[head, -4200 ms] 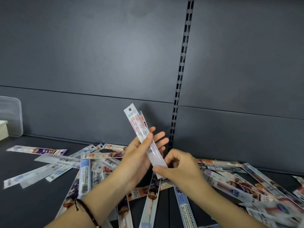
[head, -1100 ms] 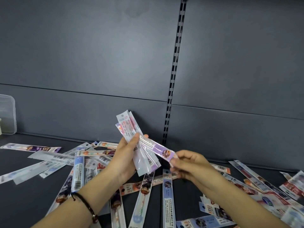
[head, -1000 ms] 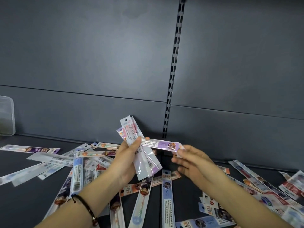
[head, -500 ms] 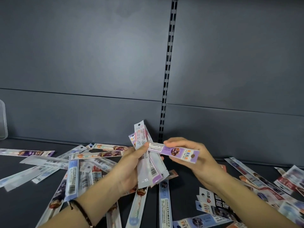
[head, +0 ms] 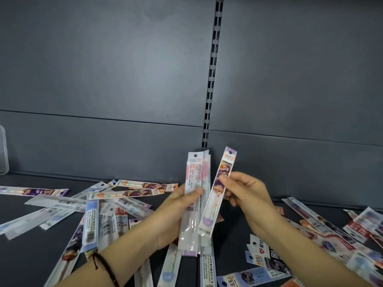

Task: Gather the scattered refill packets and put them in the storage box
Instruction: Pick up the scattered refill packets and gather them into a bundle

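Note:
My left hand point(head: 176, 212) grips a small upright stack of refill packets point(head: 196, 183) above the dark shelf, thumb pressed on the front one. My right hand point(head: 246, 195) pinches a single purple refill packet point(head: 217, 193), held almost upright and touching the right side of the stack. Several more refill packets point(head: 103, 212) lie scattered on the shelf at the left, and another scattered group of packets point(head: 335, 239) lies at the right. A sliver of the clear plastic storage box point(head: 3, 152) shows at the far left edge.
The dark shelf surface point(head: 31, 255) runs across the bottom. A grey back panel rises behind it, with a slotted upright rail point(head: 211, 79) down the middle. A dark cord bracelet point(head: 103, 266) circles my left wrist.
My right hand has turned the purple packet from lying crosswise to nearly upright and brought it against the stack. The stack in my left hand has tilted straight up.

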`<state>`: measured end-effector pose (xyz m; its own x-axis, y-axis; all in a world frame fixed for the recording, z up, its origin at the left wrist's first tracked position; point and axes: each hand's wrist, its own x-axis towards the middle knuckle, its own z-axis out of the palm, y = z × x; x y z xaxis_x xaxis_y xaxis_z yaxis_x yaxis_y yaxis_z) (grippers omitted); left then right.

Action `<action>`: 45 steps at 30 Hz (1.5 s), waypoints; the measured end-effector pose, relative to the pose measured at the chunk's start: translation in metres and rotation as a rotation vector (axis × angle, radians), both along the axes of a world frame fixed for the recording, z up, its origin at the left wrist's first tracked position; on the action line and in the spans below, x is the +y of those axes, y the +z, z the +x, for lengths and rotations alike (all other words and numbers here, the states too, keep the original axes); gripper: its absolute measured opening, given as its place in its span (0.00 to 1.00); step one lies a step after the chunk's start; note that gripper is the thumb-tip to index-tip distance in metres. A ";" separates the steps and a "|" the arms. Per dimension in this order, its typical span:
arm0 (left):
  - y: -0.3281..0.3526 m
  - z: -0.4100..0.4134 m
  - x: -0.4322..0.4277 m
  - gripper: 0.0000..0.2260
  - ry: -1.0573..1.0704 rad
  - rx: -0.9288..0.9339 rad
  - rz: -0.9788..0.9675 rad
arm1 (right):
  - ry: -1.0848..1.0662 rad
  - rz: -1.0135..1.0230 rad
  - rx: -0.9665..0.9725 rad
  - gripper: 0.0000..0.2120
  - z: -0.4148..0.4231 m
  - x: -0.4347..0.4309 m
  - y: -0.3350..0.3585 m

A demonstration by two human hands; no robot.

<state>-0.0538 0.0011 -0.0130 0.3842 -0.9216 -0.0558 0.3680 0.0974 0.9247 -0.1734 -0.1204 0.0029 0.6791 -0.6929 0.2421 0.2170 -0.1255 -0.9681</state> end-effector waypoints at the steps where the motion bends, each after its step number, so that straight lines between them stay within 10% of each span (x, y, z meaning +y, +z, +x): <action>1: 0.001 -0.004 0.000 0.14 -0.047 -0.001 -0.020 | -0.010 -0.043 0.025 0.03 0.002 0.003 -0.002; 13: 0.011 0.009 0.003 0.13 0.038 -0.125 -0.051 | -0.065 -0.169 0.131 0.15 0.009 0.003 -0.002; 19: 0.035 0.060 0.031 0.17 0.251 -0.060 -0.210 | 0.072 -0.453 0.546 0.08 0.000 -0.013 -0.003; 24: 0.006 0.068 0.053 0.24 0.263 -0.163 -0.082 | 0.258 -0.774 1.037 0.35 0.002 -0.008 -0.011; 34: 0.004 0.081 0.049 0.23 0.271 -0.061 -0.060 | -0.038 -0.806 0.762 0.36 0.047 0.002 -0.033; 37: -0.001 0.094 0.055 0.23 0.300 -0.015 -0.042 | -0.282 -0.874 0.864 0.29 0.052 0.006 -0.033; 45: -0.005 0.102 0.060 0.19 0.310 0.033 -0.017 | -0.119 -0.857 1.179 0.41 0.071 0.039 -0.036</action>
